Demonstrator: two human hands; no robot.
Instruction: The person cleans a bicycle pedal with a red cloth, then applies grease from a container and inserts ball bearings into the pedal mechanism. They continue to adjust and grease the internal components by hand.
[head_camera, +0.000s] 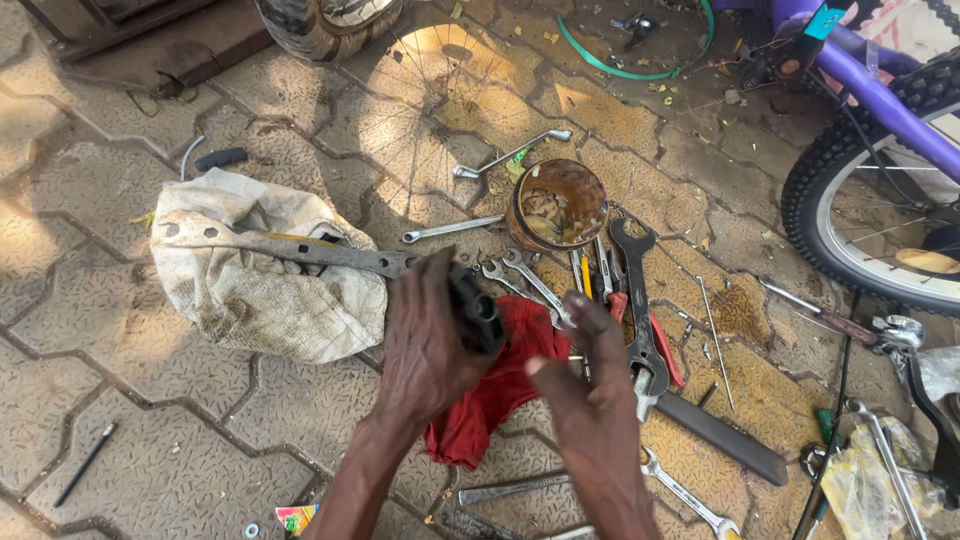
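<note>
My left hand (425, 345) grips a small black block-like part (474, 310) over a crumpled red rag (490, 390) on the paving. To its right, my right hand (585, 390) hovers with fingers loosely spread above the rag's edge, nearest several wrenches (530, 280) and a large black spanner (640, 310). It holds nothing that I can see.
A rusty round tin (556, 205) stands behind the tools. A dirty white sack (255, 270) with a long flat metal bar (290, 250) lies left. A purple bicycle and its wheel (870, 190) stand at right. More wrenches (690, 495) and a flat dark bar (720, 435) lie near my right arm.
</note>
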